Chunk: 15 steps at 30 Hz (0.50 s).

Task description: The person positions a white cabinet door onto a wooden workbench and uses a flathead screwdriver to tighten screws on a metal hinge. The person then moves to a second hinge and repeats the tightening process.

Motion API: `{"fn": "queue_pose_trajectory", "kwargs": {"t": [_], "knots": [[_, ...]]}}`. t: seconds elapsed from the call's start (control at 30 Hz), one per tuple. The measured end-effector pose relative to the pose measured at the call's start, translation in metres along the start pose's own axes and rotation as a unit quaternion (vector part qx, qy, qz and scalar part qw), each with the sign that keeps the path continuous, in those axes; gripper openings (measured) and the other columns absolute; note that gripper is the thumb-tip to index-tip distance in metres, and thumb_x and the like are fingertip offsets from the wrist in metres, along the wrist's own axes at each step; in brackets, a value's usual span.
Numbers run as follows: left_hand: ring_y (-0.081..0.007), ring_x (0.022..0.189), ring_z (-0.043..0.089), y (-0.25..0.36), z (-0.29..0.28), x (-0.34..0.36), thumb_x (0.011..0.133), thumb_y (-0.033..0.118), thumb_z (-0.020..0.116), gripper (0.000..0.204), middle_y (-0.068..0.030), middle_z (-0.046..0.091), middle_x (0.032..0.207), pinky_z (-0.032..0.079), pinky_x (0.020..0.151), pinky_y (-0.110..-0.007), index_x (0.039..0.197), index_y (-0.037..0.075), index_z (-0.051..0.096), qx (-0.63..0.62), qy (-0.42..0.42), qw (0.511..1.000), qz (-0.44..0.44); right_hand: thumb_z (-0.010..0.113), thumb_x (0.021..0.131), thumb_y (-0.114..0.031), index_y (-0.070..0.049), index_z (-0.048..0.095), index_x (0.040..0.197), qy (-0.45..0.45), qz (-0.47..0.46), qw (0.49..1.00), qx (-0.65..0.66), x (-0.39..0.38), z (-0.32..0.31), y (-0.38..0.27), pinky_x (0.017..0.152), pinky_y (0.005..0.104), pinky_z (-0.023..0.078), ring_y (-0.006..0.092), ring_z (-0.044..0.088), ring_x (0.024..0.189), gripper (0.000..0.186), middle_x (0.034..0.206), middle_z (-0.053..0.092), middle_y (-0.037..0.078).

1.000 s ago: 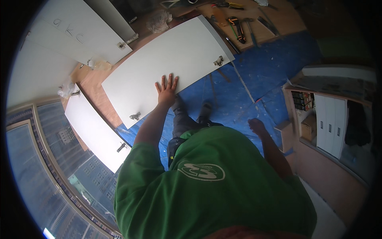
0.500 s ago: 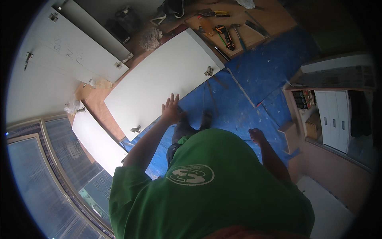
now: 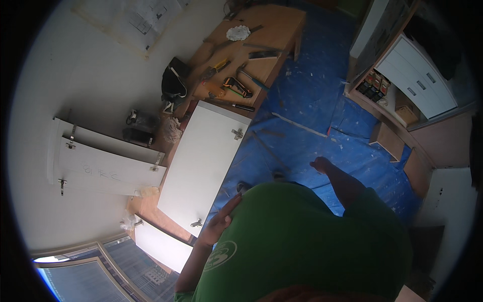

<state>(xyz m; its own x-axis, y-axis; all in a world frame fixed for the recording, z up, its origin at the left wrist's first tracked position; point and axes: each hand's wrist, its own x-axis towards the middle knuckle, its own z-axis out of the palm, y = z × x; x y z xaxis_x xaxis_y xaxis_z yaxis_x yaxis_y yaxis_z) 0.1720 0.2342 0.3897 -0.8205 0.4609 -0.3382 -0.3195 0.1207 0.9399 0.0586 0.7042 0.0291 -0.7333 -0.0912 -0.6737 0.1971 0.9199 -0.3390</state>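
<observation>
My left hand (image 3: 221,221) is beside my green shirt, its fingers stretched out and nothing held. Closest to it is the lower end of a white cabinet door (image 3: 204,166), which lies on the workbench and carries a metal hinge (image 3: 196,222) at the near end and another hinge (image 3: 237,134) at the far end. The hand looks apart from the door. Out over the blue floor sheet (image 3: 302,116), my right hand (image 3: 318,165) is held with curled fingers. Whatever may be inside them is hidden.
On the wooden bench (image 3: 287,25) lie a hammer (image 3: 252,77), a black and orange tool (image 3: 237,87) and a white rag (image 3: 238,33). More white panels (image 3: 110,168) lean at the left wall. A white drawer unit (image 3: 417,75) and wooden boards (image 3: 387,141) are at the right.
My left hand has drawn back from the white door's edge toward my shirt. My view has turned right, showing more of the bench. My right hand stays over the floor, fingers curled.
</observation>
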Motion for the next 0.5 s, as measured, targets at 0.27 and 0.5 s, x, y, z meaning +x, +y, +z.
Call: {"fn": "queue_pose_trajectory", "kwargs": {"t": [0.27,0.5], "knots": [[-0.0215,0.097,0.071,0.006,-0.066,0.008,0.096,0.004,0.064,0.047,-0.0132,0.072,0.114,0.056,0.084,-0.034,0.141,0.0,0.054,0.28,0.147,0.947,0.055,0.051,0.1,-0.055,0.005,0.072,0.082,0.023,-0.034,0.997,0.072,0.007,0.002,0.002,0.085,0.0543,0.051,0.0423,0.07,0.086,0.066,0.082,0.07,0.027],[-0.0157,0.071,0.054,0.182,-0.031,0.018,0.091,0.057,0.071,0.061,-0.0049,0.057,0.081,0.046,0.063,-0.026,0.117,0.003,0.07,0.3,0.123,0.891,0.318,0.048,0.101,-0.06,0.008,0.067,0.125,-0.036,0.067,0.996,0.052,-0.022,0.038,0.034,0.107,0.0507,0.047,0.0446,0.06,0.124,0.074,0.131,0.064,0.03]]}}
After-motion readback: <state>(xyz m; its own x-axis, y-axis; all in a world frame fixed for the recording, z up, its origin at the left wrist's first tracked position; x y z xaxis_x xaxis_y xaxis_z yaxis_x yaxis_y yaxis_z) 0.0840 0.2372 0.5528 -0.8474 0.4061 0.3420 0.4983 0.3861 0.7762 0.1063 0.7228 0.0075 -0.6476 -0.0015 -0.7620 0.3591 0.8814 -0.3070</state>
